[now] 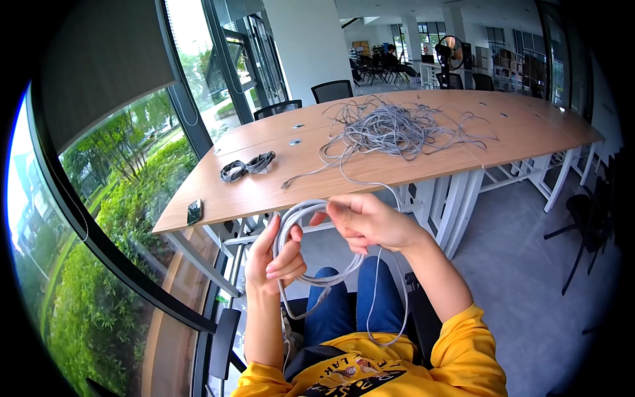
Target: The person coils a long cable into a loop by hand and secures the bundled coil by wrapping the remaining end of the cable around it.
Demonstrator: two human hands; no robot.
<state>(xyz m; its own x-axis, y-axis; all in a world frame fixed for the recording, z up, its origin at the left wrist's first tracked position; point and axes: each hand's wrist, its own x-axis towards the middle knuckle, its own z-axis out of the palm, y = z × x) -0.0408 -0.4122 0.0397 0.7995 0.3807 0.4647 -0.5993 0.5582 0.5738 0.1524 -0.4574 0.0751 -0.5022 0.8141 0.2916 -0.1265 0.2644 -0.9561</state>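
Cable [291, 217] hangs coiled off the table's [251, 195] near edge — our left hand [274, 261] curled round its left side, our right hand [370, 221] closed, thumb against fingers, at its top. A strand [380, 184] trails from the pile [393, 129] over that edge — a snag there, we judge, could pull loops loose.

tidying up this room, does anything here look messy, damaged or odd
The loose gray cable heap on the wooden table stands out: it is tangled, with strands straying, unlike the dark cable bundle nearby or the gray cable coil in the left hand and right hand.
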